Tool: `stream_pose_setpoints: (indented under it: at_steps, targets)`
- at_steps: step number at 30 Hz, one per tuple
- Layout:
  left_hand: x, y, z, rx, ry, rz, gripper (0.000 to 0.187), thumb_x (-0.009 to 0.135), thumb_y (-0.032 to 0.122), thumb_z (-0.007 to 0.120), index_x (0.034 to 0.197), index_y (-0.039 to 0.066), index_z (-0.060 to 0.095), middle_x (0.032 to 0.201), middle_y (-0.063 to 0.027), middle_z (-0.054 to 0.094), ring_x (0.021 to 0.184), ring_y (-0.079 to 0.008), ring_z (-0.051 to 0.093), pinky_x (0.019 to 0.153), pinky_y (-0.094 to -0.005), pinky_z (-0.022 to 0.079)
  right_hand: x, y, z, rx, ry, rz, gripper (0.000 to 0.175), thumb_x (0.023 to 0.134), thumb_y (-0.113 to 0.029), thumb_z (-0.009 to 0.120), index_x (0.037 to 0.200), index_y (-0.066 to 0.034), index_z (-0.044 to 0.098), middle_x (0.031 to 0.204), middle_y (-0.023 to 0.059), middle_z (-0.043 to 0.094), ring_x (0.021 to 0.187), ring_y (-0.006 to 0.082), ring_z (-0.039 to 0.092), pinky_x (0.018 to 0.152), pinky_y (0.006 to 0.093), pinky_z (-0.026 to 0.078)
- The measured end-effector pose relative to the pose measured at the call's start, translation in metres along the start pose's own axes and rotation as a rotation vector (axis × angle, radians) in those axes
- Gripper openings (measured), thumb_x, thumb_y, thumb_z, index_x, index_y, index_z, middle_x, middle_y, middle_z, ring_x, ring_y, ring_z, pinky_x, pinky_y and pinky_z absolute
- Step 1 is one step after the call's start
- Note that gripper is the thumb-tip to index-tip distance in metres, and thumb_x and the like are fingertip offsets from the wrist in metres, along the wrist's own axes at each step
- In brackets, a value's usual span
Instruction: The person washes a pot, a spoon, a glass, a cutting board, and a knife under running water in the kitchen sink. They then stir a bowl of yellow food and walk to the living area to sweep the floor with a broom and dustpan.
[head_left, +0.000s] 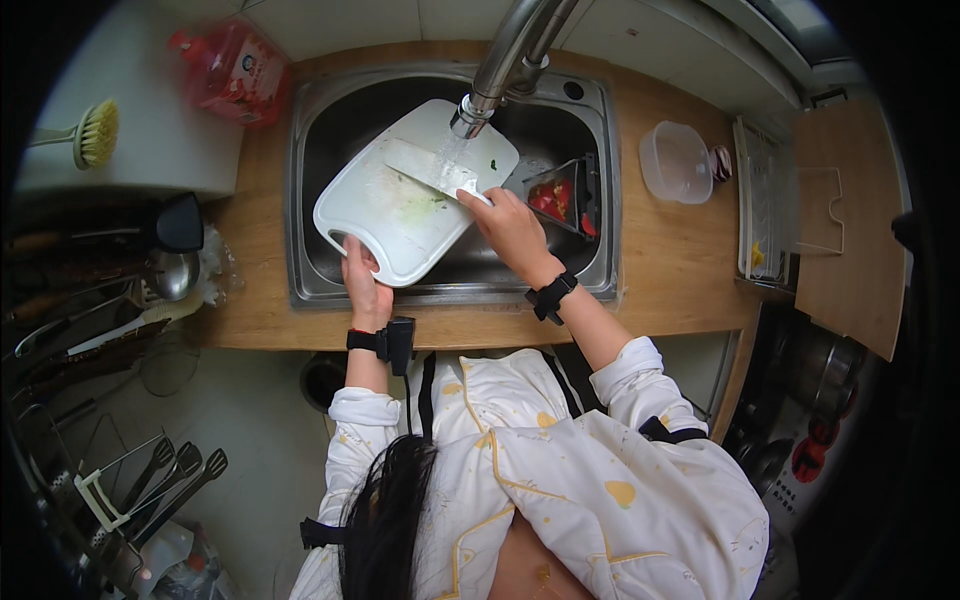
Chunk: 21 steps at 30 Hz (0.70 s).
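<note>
My left hand (365, 283) grips a white plastic cutting board (375, 217) by its handle slot, holding it tilted in the stainless steel sink (296, 255). In my right hand (514, 231) is the white handle of a kitchen knife (427, 166), its broad blade lying over the board. Water runs from the faucet (472, 116) onto the blade and board. Green scraps and a pale green stain mark the board's surface.
A drain basket (589, 184) with red food scraps sits at the sink's right. On the wooden counter stand a clear plastic container (677, 163) and a dish rack (761, 202). A pink pump bottle (238, 73) and hanging utensils (176, 225) are at the left.
</note>
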<state>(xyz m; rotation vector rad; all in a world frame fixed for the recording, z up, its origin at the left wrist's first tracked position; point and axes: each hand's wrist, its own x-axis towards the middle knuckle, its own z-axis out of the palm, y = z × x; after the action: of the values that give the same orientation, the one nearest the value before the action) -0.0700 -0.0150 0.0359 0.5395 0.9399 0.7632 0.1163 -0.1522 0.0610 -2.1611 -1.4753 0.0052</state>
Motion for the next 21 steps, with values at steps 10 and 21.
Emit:
stream_pose_setpoints:
  at_steps: [10, 21]
  targets:
    - [0.0, 0.004, -0.008, 0.05, -0.034, 0.029, 0.027, 0.096, 0.03, 0.047, 0.109, 0.007, 0.052, 0.099, -0.0025, 0.059, 0.091, -0.0129, 0.056, 0.081, -0.0291, 0.046, 0.034, 0.004, -0.006, 0.049, -0.016, -0.119, 0.047, 0.072, -0.002, 0.061, 0.115, -0.0197, 0.058, 0.078, 0.0044, 0.055, 0.075, 0.0227, 0.057, 0.066, 0.0337, 0.045]
    - [-0.005, 0.015, -0.006, 0.035, 0.015, 0.062, 0.031, 0.096, 0.03, 0.046, 0.115, 0.006, 0.051, 0.105, -0.0049, 0.06, 0.096, -0.0141, 0.056, 0.084, -0.0301, 0.046, 0.007, 0.025, 0.009, 0.845, -0.071, 0.625, 0.038, 0.092, -0.017, 0.047, 0.13, -0.0121, 0.049, 0.062, 0.0039, 0.056, 0.048, 0.0148, 0.052, 0.048, 0.0271, 0.045]
